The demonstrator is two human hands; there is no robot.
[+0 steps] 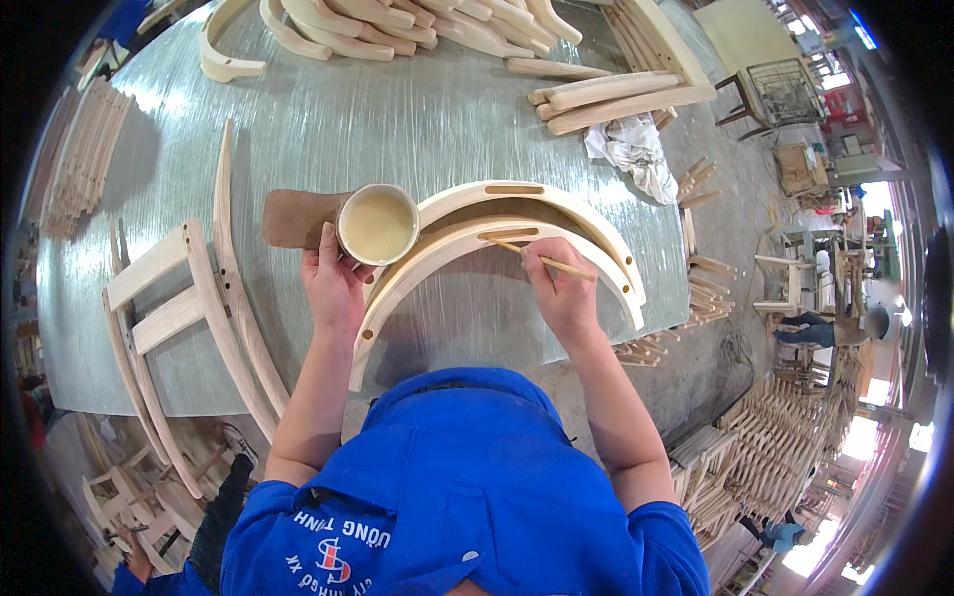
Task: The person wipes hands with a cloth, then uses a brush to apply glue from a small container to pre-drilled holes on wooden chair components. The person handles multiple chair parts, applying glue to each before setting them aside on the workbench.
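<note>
My left hand (335, 286) is closed round a round cup (344, 212) of creamy, pale yellow liquid. In my right hand (564, 296) is a thin wooden stick (574, 268), pinched between the fingers. Its tip touches or hovers over the long slot in the nearer curved wooden piece (437, 255); I cannot tell which. Just beyond lies a second curved wooden piece (588, 221), nearly parallel, with a similar slot and small round holes near its end. A flat brown piece (296, 218) lies beside the cup on its left, partly hidden by it.
The pieces lie on a shiny film-covered table (328, 129). Wooden chair frames (204, 288) stand at left, stacked slats (89, 149) beyond. Curved parts (397, 25) are heaped at the far side. Straight legs (611, 97) and a white cloth (636, 154) lie far right.
</note>
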